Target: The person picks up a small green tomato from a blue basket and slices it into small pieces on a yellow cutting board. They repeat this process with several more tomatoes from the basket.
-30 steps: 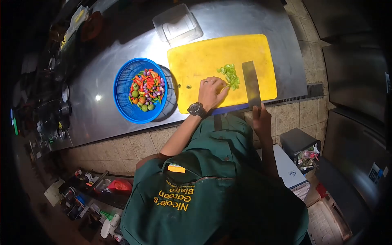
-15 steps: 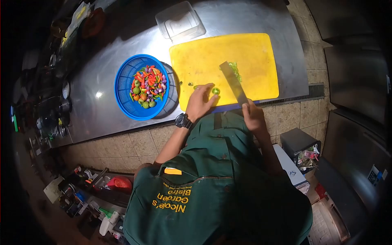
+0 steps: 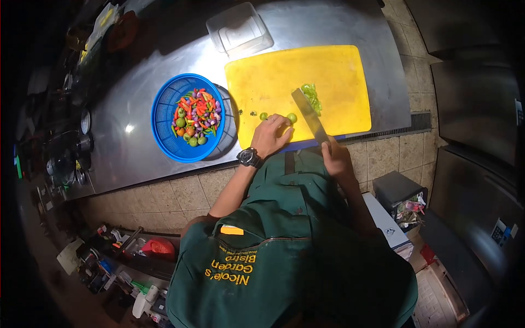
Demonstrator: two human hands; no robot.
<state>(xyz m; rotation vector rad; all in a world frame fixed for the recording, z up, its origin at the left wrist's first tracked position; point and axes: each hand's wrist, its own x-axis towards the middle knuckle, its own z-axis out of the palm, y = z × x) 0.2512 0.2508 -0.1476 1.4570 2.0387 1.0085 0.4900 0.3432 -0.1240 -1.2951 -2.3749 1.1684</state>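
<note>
The left hand (image 3: 272,133) rests on the near edge of the yellow cutting board (image 3: 284,74), its grip closed lightly on a small round green fruit (image 3: 291,117) pinned against the board. A second green fruit (image 3: 263,116) lies just beside the fingers, loose on the board. The right hand (image 3: 334,158) has its grip clamped around the handle of a cleaver (image 3: 309,116), whose broad blade angles across the board between the left hand and a small pile of green slices (image 3: 311,97) farther back.

A blue basket (image 3: 164,112) of mixed red, green and purple chillies and fruit sits on the steel tabletop (image 3: 131,147) just left of the board, and a clear plastic tub (image 3: 238,30) stands behind it.

The main risk, as I judge it, is the round fruit rolling under the blade: it is small and smooth, and the fingertips holding it sit close to the cleaver's edge. A slip there could bring the blade onto a finger. The loose fruit could also roll off the board's near edge.
</note>
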